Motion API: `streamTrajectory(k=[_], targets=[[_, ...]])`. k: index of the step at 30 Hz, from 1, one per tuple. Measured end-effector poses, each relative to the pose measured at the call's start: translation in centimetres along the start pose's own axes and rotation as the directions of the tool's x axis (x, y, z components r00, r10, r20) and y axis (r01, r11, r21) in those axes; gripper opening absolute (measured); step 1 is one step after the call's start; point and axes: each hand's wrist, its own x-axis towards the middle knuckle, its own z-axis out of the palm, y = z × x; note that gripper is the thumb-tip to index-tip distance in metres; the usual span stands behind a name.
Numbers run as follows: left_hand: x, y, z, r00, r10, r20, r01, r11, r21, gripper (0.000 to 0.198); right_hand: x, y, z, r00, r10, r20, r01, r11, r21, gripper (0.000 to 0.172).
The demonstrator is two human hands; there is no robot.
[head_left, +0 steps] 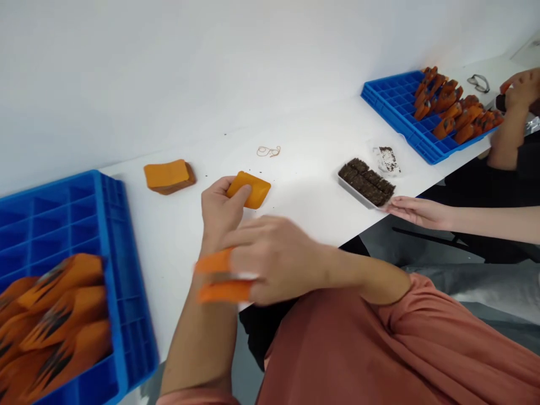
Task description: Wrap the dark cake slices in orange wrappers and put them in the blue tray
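Note:
My left hand (223, 205) pinches a small flat orange paper packet (258, 191) above the white table, thumb on top. My right hand (280, 261) crosses over my left forearm and is blurred by motion. Orange covers (225, 291) sit on its thumb and a finger; these two point left with a gap between them, and nothing shows in it. A stack of similar orange packets (166, 175) lies left of my left hand. Farther left, a blue divided crate (130, 281) holds several opened orange packets (71, 309) with dark contents.
On the right is a tray of dark brown blocks (365, 181), touched by another person's hand (415, 212). Behind it lie a clear lid with crumbs (388, 159) and a second blue crate (392, 118) with filled packets. Rubber bands (269, 151) and glasses (478, 83) rest on the table.

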Motion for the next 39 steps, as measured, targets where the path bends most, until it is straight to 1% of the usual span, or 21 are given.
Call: streamTrajectory(k=[1,2,4,5,7,9,11,12,14,16,18,20,22,24,25,26,29,33,39], targets=[[0.0,0.0,0.0,1.0,0.006,0.0,-0.006,1.0,0.005,0.017,-1.4,1.1,-0.3,0.998,-0.029,-0.061,0.03,0.999,0.011,0.018],[-0.1,-0.1,0.0,1.0,0.011,-0.005,-0.011,1.0,0.012,0.017,-2.9,2.1,-0.8,0.984,-0.031,-0.174,0.034,0.999,0.01,0.019],[-0.1,-0.1,0.1,1.0,0.017,-0.019,-0.016,0.999,0.049,0.018,-6.1,3.2,-1.9,0.957,0.005,-0.289,-0.001,1.0,0.015,0.014],[-0.2,-0.1,0.2,1.0,0.019,-0.012,-0.018,0.997,0.076,0.019,-7.6,3.3,-2.5,0.951,0.031,-0.309,-0.026,0.999,0.021,0.012],[-0.2,-0.1,0.3,1.0,0.015,0.007,-0.016,0.991,0.133,0.02,-10.3,3.0,-3.6,0.947,0.075,-0.313,-0.065,0.997,0.043,0.013],[-0.3,0.0,0.3,1.0,0.005,0.028,-0.01,0.981,0.193,0.02,-12.2,2.5,-4.6,0.94,0.149,-0.307,-0.143,0.989,0.04,0.013],[-0.4,0.0,0.3,0.999,-0.004,0.039,-0.005,0.97,0.243,0.02,-13.5,2.6,-5.6,0.912,0.232,-0.338,-0.246,0.969,0.003,0.011],[-0.4,0.0,0.3,0.999,-0.007,0.041,-0.004,0.966,0.26,0.02,-13.9,3.0,-6.2,0.889,0.27,-0.369,-0.299,0.954,-0.022,0.01],[-0.4,0.0,0.4,0.999,-0.014,0.044,0.001,0.962,0.275,0.02,-14.0,4.7,-7.9,0.835,0.336,-0.436,-0.409,0.909,-0.082,0.009],[-0.5,0.1,0.5,0.998,-0.027,0.051,0.011,0.959,0.284,0.02,-13.3,7.3,-9.9,0.782,0.4,-0.478,-0.529,0.831,-0.171,0.01],[-0.6,0.2,0.5,0.998,-0.041,0.055,0.022,0.954,0.299,0.019,-12.1,10.3,-12.2,0.734,0.489,-0.471,-0.648,0.71,-0.274,0.012],[-0.7,0.5,0.6,0.997,-0.049,0.057,0.028,0.949,0.315,0.018,-10.7,13.3,-14.0,0.694,0.616,-0.372,-0.72,0.591,-0.364,0.015],[-0.9,0.7,0.6,0.997,-0.054,0.059,0.032,0.946,0.323,0.017,-9.5,15.7,-15.3,0.634,0.738,-0.232,-0.742,0.497,-0.45,0.016],[-0.9,0.9,0.5,0.996,-0.06,0.061,0.036,0.943,0.33,0.018,-8.8,17.3,-15.8,0.571,0.812,-0.122,-0.737,0.442,-0.511,0.019],[-1.0,1.0,0.5,0.996,-0.062,0.063,0.038,0.942,0.333,0.018,-8.7,17.9,-15.9,0.55,0.831,-0.086,-0.73,0.429,-0.532,0.021],[-1.0,1.0,0.5,0.996,-0.064,0.067,0.037,0.94,0.338,0.018,-8.6,18.3,-15.9,0.54,0.839,-0.061,-0.721,0.424,-0.548,0.024],[-1.0,1.1,0.5,0.994,-0.064,0.083,0.031,0.936,0.352,0.019,-8.7,19.1,-15.9,0.538,0.843,-0.02,-0.691,0.428,-0.582,0.031],[-1.0,1.1,0.5,0.994,-0.066,0.091,0.03,0.933,0.357,0.018,-8.8,20.0,-15.8,0.522,0.853,0.022,-0.668,0.425,-0.611,0.031],[-1.0,1.1,0.4,0.994,-0.067,0.083,0.033,0.933,0.359,0.017,-8.9,21.2,-15.7,0.533,0.846,-0.012,-0.655,0.404,-0.639,0.03]])
